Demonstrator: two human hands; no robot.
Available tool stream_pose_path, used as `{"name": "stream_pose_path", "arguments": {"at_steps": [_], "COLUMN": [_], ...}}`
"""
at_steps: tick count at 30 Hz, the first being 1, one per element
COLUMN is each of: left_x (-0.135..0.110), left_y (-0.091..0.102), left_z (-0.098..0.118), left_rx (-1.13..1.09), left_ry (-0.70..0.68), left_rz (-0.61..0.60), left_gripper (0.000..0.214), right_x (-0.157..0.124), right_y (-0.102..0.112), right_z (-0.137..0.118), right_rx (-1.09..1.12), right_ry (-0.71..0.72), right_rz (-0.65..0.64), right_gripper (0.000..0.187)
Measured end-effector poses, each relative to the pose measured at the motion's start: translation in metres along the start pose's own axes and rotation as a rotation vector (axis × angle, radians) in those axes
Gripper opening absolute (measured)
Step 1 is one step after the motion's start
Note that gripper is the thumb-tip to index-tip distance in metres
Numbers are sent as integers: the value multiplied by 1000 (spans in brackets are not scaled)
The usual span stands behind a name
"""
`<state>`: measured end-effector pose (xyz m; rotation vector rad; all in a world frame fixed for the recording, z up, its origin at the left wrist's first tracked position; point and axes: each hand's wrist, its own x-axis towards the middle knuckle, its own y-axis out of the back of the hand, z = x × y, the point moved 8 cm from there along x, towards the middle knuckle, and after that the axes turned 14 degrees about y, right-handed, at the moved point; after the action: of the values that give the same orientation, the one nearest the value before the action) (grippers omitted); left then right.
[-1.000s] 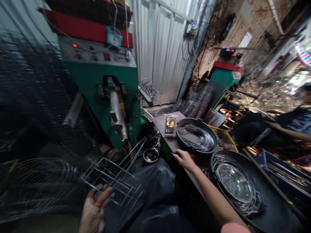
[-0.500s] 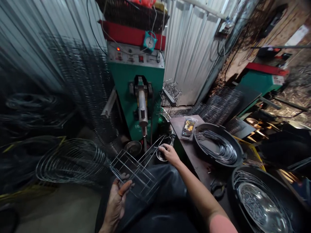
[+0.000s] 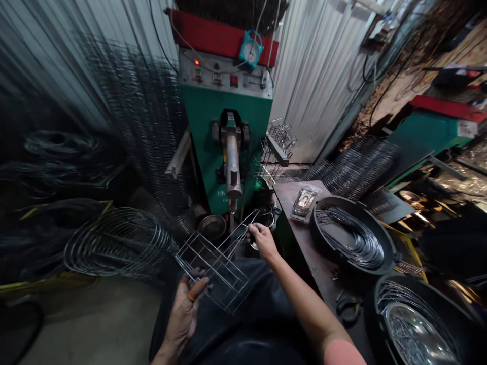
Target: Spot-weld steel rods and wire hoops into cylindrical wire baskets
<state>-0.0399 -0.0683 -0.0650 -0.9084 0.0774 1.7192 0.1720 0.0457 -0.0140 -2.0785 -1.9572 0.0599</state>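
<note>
A wire rack (image 3: pixel 213 266) of thin crossed metal rods is tilted above my lap, its longer prongs reaching toward the machine. My left hand (image 3: pixel 186 306), with orange and dark coverings on its fingers, grips the rack's near left edge between thumb and fingers. My right hand (image 3: pixel 263 241) is closed in a pinch beside the prongs, on what looks like a short piece of wire, mostly hidden by the fingertips. Just beyond the prongs, the metal arm and tip (image 3: pixel 233 172) of a green machine (image 3: pixel 198 114) point down at me.
On the right, a bench (image 3: pixel 292 228) carries a phone (image 3: pixel 305 202), a black tray (image 3: pixel 317 238) of wire rings, pliers (image 3: pixel 349 310) and a metal bowl (image 3: pixel 437 324) of small pieces. Wire hoops (image 3: pixel 114 243) lie left, near tall stacked wire (image 3: pixel 144 116). A pan (image 3: pixel 212 227) sits below the machine.
The view has shifted, so the machine and bench appear farther right. My right hand has come closer to the rack's prongs. My left hand keeps its grip on the rack.
</note>
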Motion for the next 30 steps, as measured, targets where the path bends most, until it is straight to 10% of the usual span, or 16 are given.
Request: {"name": "stream_pose_path", "arguments": {"at_steps": [30], "left_x": [23], "left_y": [-3], "left_z": [17], "left_rx": [-89], "left_ry": [50], "left_rz": [48], "left_gripper": [42], "right_x": [44], "right_y": [-21], "right_z": [30], "right_rx": [66], "right_ry": [-82], "right_rz": [86], "right_gripper": [35]}}
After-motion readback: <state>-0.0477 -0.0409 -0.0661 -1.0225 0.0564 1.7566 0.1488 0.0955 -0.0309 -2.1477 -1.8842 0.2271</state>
